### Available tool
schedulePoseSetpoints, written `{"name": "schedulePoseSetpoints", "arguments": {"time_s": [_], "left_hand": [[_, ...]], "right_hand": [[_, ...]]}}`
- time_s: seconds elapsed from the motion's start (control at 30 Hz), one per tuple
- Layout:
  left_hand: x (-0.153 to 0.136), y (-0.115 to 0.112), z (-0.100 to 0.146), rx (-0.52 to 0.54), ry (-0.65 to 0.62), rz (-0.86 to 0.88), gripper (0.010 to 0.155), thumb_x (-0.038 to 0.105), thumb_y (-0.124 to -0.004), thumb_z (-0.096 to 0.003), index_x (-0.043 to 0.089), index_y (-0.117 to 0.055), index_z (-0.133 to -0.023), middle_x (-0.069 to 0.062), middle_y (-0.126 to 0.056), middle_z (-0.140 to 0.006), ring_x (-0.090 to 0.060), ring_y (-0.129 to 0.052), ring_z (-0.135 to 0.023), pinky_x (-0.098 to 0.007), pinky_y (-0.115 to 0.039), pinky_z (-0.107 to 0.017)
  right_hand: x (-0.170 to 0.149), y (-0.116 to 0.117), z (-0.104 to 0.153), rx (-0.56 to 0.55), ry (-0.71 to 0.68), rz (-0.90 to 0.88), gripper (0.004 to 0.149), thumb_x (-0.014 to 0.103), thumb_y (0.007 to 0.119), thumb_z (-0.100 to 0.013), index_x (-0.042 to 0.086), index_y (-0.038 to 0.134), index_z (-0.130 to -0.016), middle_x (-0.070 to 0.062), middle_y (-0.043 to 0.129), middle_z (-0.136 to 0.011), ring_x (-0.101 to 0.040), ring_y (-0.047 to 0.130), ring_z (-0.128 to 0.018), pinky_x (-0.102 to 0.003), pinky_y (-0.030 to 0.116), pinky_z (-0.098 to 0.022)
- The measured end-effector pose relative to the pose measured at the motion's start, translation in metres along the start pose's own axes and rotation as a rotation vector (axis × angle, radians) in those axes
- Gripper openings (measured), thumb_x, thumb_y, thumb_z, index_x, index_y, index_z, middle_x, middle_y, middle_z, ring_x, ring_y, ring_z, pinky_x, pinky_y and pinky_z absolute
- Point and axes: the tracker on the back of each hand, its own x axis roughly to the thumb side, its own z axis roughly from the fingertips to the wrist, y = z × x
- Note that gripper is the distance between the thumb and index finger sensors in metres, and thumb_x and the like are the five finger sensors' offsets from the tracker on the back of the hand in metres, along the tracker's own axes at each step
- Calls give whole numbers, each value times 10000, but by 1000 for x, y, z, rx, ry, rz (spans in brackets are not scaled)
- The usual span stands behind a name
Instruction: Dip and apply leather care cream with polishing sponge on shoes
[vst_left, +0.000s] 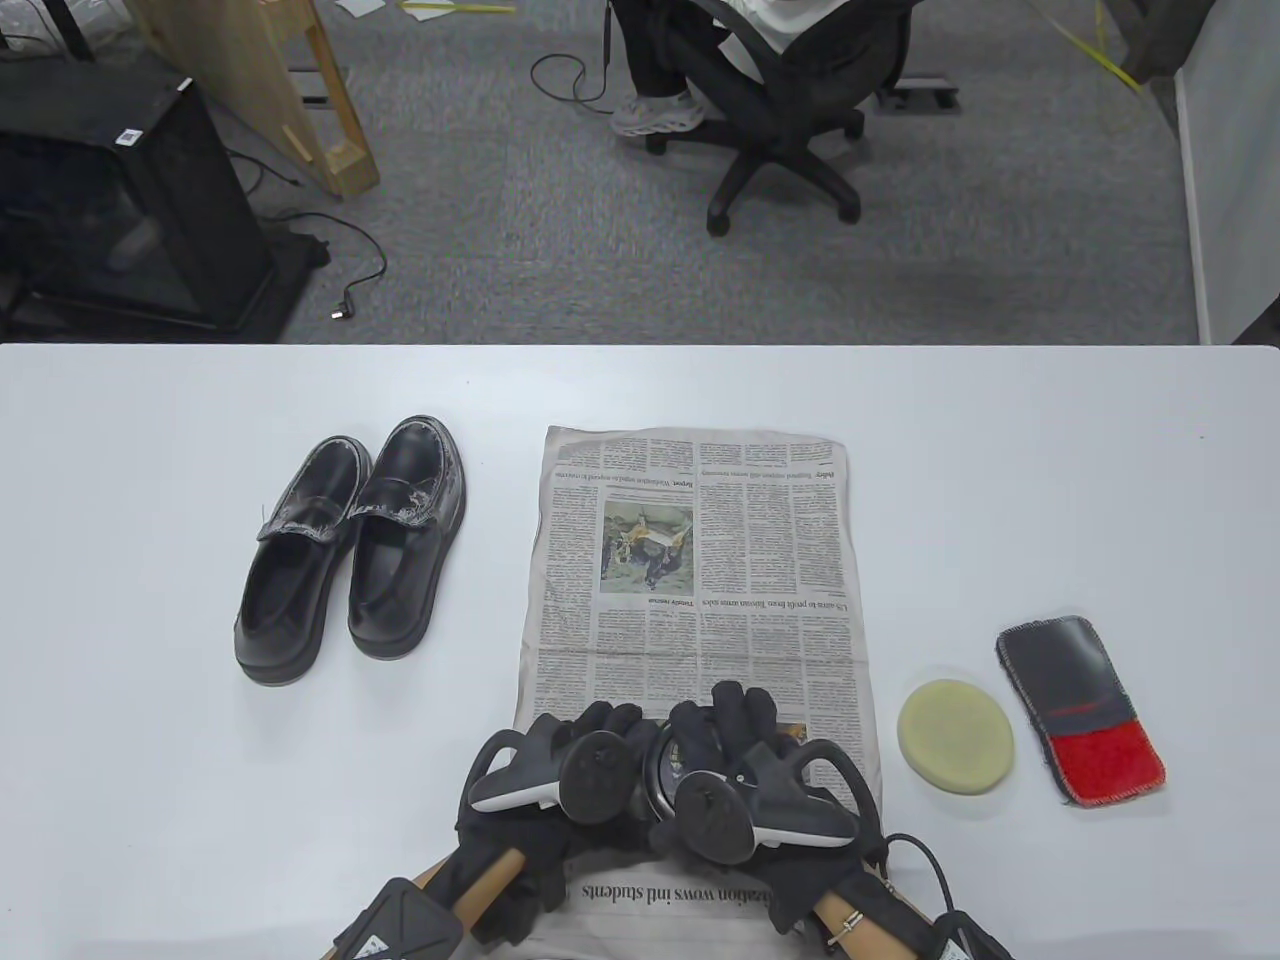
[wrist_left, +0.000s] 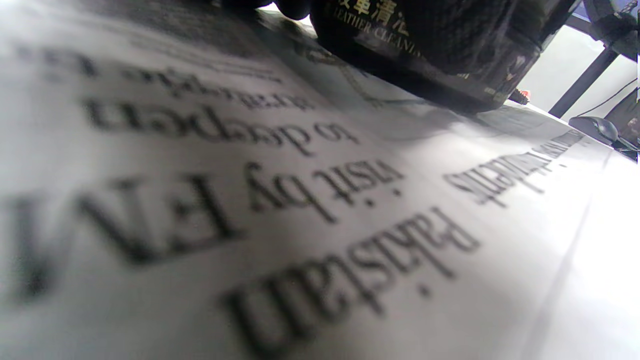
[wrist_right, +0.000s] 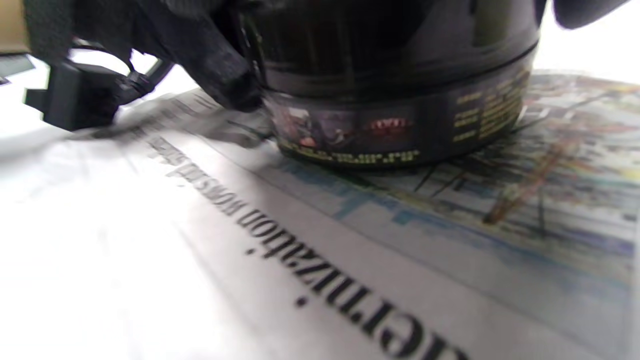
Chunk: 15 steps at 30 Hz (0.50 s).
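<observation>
A black round jar of leather care cream (vst_left: 660, 768) stands on the newspaper (vst_left: 700, 560) near the table's front edge. My left hand (vst_left: 585, 735) holds the jar from its left and my right hand (vst_left: 735, 725) holds it from its right, so the hands hide most of it. The jar also shows in the left wrist view (wrist_left: 430, 50) and the right wrist view (wrist_right: 400, 110), with gloved fingers (wrist_right: 210, 60) against its side. The yellow round polishing sponge (vst_left: 955, 737) lies right of the newspaper, untouched. Two black loafers (vst_left: 350, 550) stand side by side at the left.
A grey and red cloth (vst_left: 1080, 710) lies right of the sponge. The white table (vst_left: 150, 800) ends at a far edge, with an office chair (vst_left: 790, 110) and a black cabinet (vst_left: 120, 200) on the floor beyond.
</observation>
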Motion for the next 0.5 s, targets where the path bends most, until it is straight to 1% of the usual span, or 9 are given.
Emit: {"name": "schedulePoseSetpoints", "arguments": {"time_s": [0.07, 0.13, 0.2, 0.23, 0.3, 0.37, 0.43, 0.5], "left_hand": [[0, 0, 0, 0, 1, -2, 987, 572, -714, -523, 35, -246, -1206, -273, -194, -1237, -512, -225, -1056, -658, -318, -698], [0, 0, 0, -1, 1, -3, 990, 572, -714, -521, 32, -246, -1206, -273, -195, -1237, -514, -227, -1055, -659, -318, -698], [0, 0, 0, -1, 1, -5, 988, 572, -713, -522, 33, -245, -1206, -273, -194, -1237, -516, -226, -1054, -660, -319, -697], [1, 0, 0, -2, 2, -7, 991, 572, -712, -521, 32, -244, -1206, -275, -194, -1236, -517, -225, -1054, -660, -319, -697], [1, 0, 0, -5, 2, -11, 992, 574, -707, -522, 30, -237, -1206, -276, -186, -1236, -516, -218, -1055, -663, -310, -698], [1, -1, 0, -8, 3, -15, 992, 573, -702, -523, 27, -232, -1206, -277, -182, -1235, -520, -213, -1054, -664, -308, -698], [1, 0, 0, -8, 5, -16, 992, 574, -700, -523, 27, -233, -1206, -275, -181, -1235, -519, -215, -1054, -664, -308, -698], [2, -1, 0, -8, 6, -17, 990, 572, -700, -521, 30, -234, -1206, -272, -183, -1236, -516, -215, -1055, -663, -308, -699]], "right_hand": [[-2, -2, 3, -1, 5, 18, 1005, 604, 586, -561, -56, 123, -1162, -535, 120, -1069, -817, 305, -887, -698, 593, -635], [-1, -3, 5, -21, 25, 60, 1006, 615, 603, -538, -29, 158, -1169, -509, 169, -1095, -796, 396, -904, -659, 636, -646], [1, -4, 5, -58, 68, 137, 1020, 659, 584, -511, -9, 205, -1182, -471, 262, -1128, -744, 557, -902, -601, 714, -644], [4, -2, 4, -94, 96, 206, 1037, 698, 543, -500, -7, 219, -1189, -461, 329, -1134, -700, 650, -871, -559, 759, -617], [9, 3, 1, -136, 141, 330, 1077, 764, 407, -488, -28, 235, -1199, -465, 451, -1098, -610, 785, -755, -498, 792, -556], [14, 6, -2, -155, 179, 412, 1101, 778, 281, -489, -60, 259, -1203, -471, 547, -1034, -537, 866, -653, -449, 832, -469], [19, 6, -5, -147, 210, 453, 1102, 765, 226, -493, -75, 276, -1204, -479, 601, -989, -503, 909, -593, -426, 854, -415], [19, 5, -5, -121, 214, 447, 1096, 749, 195, -497, -86, 264, -1203, -491, 605, -971, -496, 916, -593, -423, 859, -417]]}}
